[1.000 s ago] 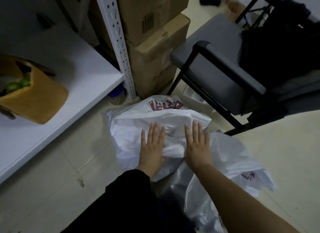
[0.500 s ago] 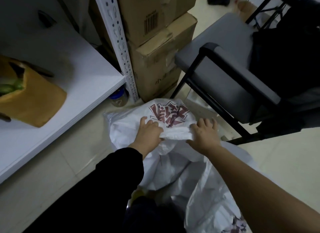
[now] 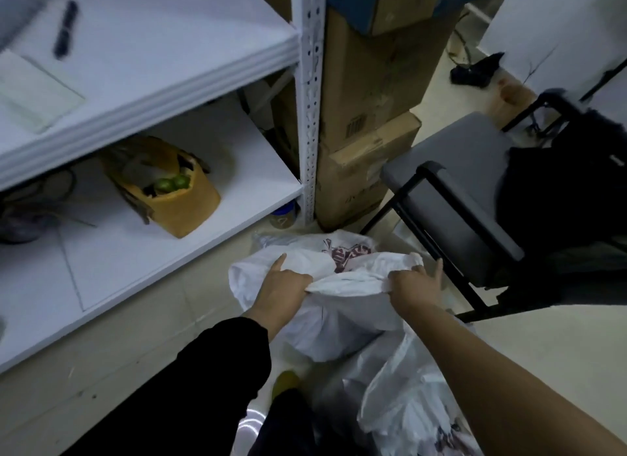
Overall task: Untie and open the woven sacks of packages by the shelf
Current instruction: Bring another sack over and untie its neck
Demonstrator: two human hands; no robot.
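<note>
A white woven sack with red printed characters lies on the floor in front of the shelf. My left hand grips a bunched fold of its top edge on the left, index finger pointing away from me. My right hand grips the same fold on the right, so the cloth is stretched between both fists. A second white sack lies crumpled nearer to me at the lower right, partly under my right forearm. What is inside the sacks is hidden.
A white metal shelf stands at the left, holding a brown paper bag with green fruit. Stacked cardboard boxes stand behind the sack. A grey chair with a black frame is close on the right. A small jar sits under the shelf corner.
Both hands went from lying flat on the sack to gripping its top fold, then pulled it up and apart. The view has tilted upward, showing more of the shelf.
</note>
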